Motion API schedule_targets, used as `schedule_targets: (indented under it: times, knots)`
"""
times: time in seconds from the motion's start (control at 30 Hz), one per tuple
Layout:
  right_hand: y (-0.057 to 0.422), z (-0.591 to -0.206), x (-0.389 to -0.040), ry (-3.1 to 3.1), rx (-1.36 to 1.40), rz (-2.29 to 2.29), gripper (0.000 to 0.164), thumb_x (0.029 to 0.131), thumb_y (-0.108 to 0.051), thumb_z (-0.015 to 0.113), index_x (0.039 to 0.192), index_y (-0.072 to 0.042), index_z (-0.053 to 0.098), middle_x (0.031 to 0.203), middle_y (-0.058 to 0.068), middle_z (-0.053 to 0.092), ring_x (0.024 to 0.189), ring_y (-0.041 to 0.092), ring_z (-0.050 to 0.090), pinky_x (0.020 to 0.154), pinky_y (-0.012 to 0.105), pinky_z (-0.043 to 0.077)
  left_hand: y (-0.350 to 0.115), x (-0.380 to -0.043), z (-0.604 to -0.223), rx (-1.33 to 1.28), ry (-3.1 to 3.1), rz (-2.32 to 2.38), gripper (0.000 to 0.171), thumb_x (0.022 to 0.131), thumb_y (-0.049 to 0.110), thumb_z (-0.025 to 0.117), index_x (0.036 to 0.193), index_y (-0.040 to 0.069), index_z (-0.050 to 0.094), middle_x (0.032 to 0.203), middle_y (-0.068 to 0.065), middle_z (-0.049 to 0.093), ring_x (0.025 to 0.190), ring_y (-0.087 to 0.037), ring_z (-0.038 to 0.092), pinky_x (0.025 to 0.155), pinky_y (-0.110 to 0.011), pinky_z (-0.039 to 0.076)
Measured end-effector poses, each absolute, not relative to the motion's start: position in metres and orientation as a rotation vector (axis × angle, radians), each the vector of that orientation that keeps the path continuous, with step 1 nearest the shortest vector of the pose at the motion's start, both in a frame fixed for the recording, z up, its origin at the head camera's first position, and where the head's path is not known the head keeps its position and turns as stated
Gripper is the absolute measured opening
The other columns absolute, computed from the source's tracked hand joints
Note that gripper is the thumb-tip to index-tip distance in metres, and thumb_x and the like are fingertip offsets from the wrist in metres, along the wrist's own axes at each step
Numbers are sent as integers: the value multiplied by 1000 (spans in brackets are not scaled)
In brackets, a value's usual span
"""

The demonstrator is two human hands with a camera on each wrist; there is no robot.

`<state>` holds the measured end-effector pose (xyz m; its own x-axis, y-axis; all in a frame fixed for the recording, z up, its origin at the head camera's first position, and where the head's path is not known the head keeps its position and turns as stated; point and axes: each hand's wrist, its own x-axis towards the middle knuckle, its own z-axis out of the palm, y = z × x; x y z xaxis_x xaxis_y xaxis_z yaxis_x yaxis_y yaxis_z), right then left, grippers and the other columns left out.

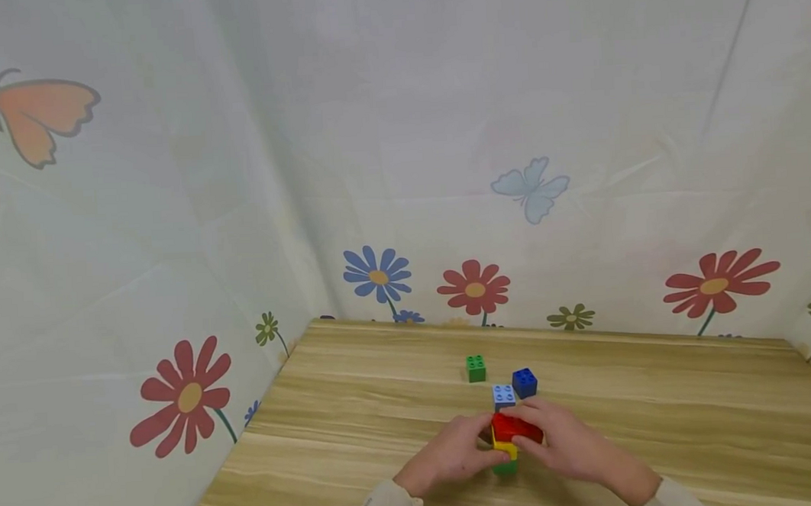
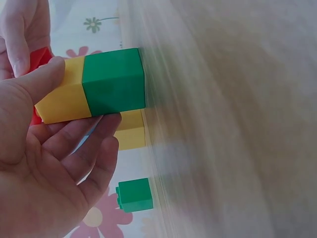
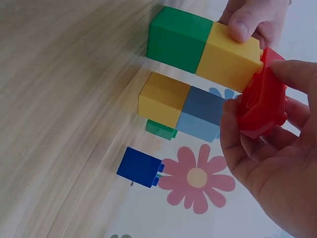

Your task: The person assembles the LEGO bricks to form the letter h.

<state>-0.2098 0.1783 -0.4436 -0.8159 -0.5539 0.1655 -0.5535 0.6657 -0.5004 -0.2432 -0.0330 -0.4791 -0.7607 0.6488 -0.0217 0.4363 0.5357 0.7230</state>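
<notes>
A green block [image 2: 115, 82] stands on the table with a yellow block [image 3: 230, 57] stacked on it. My left hand [image 1: 457, 449] holds the yellow block, thumb on one side and fingers on the other. On top sits a longer red block [image 3: 262, 96], pinched between the thumb and fingers of my right hand [image 1: 560, 437]. It juts out past the yellow block to the right. A yellow stud shows at the joint in the right wrist view, and I cannot tell whether the two are fully pressed together.
Just behind the stack stands a light blue block [image 1: 504, 394] on another yellow block [image 3: 163, 99]. A dark blue block [image 1: 525, 383] and a small green block [image 1: 476, 368] lie farther back on the wooden table [image 1: 357, 378]. A flowered curtain [image 1: 399, 131] hangs behind.
</notes>
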Motion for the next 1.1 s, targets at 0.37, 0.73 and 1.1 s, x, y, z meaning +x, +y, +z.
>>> schedule_targets:
  times: [0.37,0.73,1.1]
  knots:
    - [175,-440,-212,2882,-1044,-802,35,89,-26,67,121,-13,62,108,-3,58,86,9,52,72,24,50,-32,-243,-479,897,2510,1032,34,86,35,70,116,26,59,99,20,62,87,3,56,79,-21,48]
    - [177,-438,-212,2866,-1052,-803,40,83,-18,73,122,-12,64,115,4,61,94,16,57,78,28,52,-32,-241,-478,814,2493,1046,33,85,35,70,115,28,60,96,19,62,83,2,55,78,-22,47]
    - [176,-438,-213,2902,-1026,-760,41,82,-19,75,121,-13,65,115,5,63,97,19,58,80,32,52,-33,-241,-477,808,2464,1080,31,85,36,70,114,31,60,98,21,61,86,2,56,79,-23,47]
